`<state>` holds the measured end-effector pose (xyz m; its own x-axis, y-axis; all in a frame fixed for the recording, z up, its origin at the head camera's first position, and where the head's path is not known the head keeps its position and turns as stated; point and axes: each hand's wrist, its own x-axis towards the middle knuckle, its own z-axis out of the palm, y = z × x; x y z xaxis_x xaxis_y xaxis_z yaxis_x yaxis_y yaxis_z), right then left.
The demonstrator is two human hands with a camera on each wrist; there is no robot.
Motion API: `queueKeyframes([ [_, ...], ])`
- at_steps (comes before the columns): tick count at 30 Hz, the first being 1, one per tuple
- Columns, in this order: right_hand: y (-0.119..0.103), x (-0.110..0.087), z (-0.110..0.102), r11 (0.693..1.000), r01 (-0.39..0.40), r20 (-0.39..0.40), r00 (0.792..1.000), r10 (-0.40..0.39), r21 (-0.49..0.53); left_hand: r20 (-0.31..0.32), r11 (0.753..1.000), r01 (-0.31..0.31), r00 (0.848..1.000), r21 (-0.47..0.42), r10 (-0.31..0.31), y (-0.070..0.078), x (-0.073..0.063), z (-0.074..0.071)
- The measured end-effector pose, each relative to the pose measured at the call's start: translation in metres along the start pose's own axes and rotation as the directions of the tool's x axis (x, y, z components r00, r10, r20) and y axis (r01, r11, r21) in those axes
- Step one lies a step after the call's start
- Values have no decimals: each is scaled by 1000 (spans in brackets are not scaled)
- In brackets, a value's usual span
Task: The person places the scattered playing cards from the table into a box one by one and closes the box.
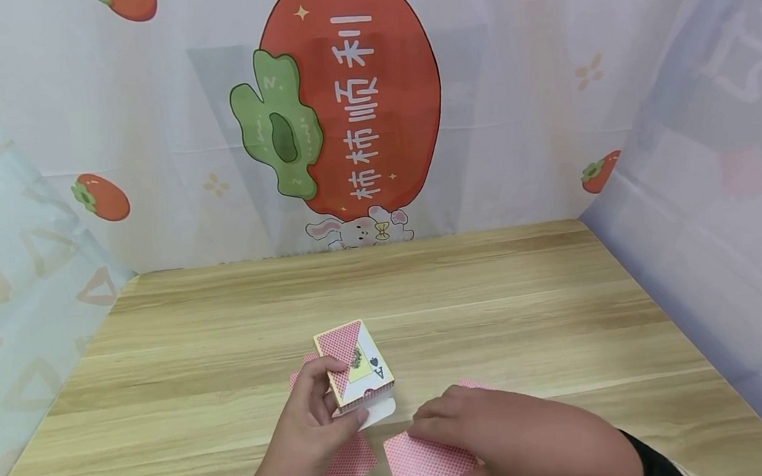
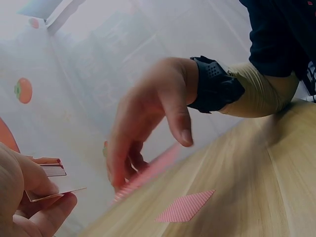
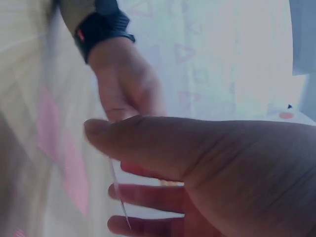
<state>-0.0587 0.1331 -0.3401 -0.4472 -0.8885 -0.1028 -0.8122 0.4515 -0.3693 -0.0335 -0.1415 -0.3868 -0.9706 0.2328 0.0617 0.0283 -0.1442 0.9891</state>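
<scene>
Two bare hands worked over a wood-grain table (image 1: 489, 297), in front of a white backdrop (image 1: 498, 114) printed with a large persimmon (image 1: 405, 98). The left hand (image 1: 307, 424) gripped a playing-card box (image 1: 345, 357) marked with an ace of spades, one fingertip on the printed face and the thumb against the white flap (image 1: 381, 410), which stood open toward the person. To the box's right, the right hand (image 1: 504, 434) pinched a red-patterned playing card (image 1: 427, 464).

Three more cards showed in the head view: one below the left hand (image 1: 345, 466), one partly hidden behind that hand and the box (image 1: 294, 378), and one peeking out beyond the right hand (image 1: 473, 384). The right-wrist view alone caught the pinched card edge-on, a thin line between thumb and fingers, with two pink cards blurred on the table. The left-wrist view revealed more of the black wrist device (image 2: 212, 84) on the right arm, mostly cut off in the head view, and the tan sleeve (image 2: 261, 89) above it. Motion blurred the card under the right hand there.
</scene>
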Motion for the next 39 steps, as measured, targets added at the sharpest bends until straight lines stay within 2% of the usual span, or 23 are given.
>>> queueKeyframes([
  [8,-1,-10,-16,998,29,-140,989,-37,-59,4,1000,29,1000,6,-29,1,1,-1],
  [13,-1,-8,-17,996,15,-195,980,-31,-83,21,1000,15,1000,0,-15,0,0,-2],
  [21,-3,-5,-18,997,-68,-214,975,57,-46,15,1000,-4,1000,-24,5,-1,0,-2],
  [30,-3,-6,-18,997,-29,-281,960,6,-76,-1,999,-14,1000,-34,14,-1,1,1],
  [35,-5,-4,-18,995,-62,-311,950,34,-82,-7,999,-20,1000,-37,19,-1,1,2],
  [39,-8,-1,-17,990,-110,-361,930,72,-86,-31,999,-38,999,-29,37,-3,1,3],
])
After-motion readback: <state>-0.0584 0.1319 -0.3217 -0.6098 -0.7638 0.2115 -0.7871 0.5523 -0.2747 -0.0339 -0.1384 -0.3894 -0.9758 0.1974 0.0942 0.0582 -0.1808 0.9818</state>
